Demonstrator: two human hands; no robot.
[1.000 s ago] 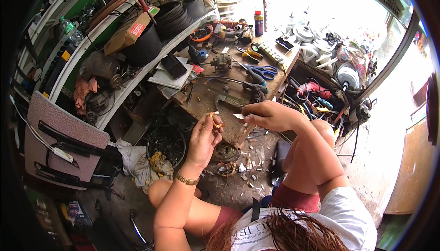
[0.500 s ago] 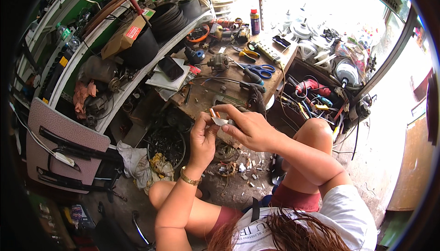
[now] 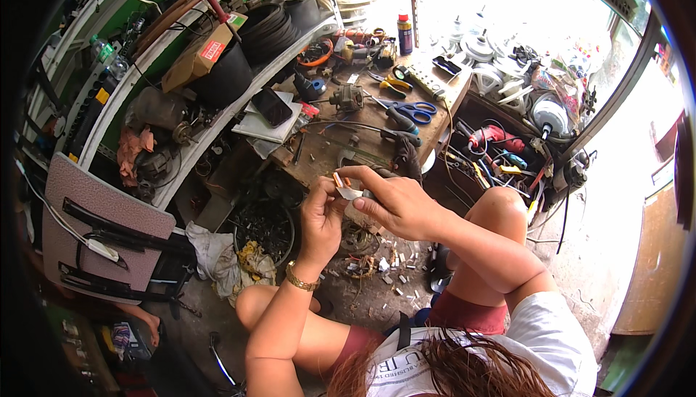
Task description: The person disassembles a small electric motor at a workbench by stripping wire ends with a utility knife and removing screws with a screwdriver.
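Observation:
My left hand (image 3: pixel 322 212), a gold-coloured bracelet at its wrist, pinches a small folded white piece (image 3: pixel 349 193) with an orange-brown part showing at its upper end. From the other side my right hand (image 3: pixel 402 205) closes on the same piece, its thumb and forefinger pressing against it. Its exact kind is too small to make out. Both hands are held over the near edge of a worn wooden bench (image 3: pixel 319 154). Just beyond them lie a dark glove-like bundle (image 3: pixel 407 158) and a small motor (image 3: pixel 346 97).
Blue-handled scissors (image 3: pixel 417 112), yellow-handled pliers (image 3: pixel 395 85) and a phone (image 3: pixel 272 107) lie on the bench. A tool-filled drawer (image 3: pixel 493 154) is at right, a bowl of dark bits (image 3: pixel 264 226) below left. White scraps litter the floor. Another person's bare foot (image 3: pixel 151 324) shows at lower left.
A person's bare foot and lower leg have come into view at the lower left. My hands keep nearly the same place and grip on the small white piece.

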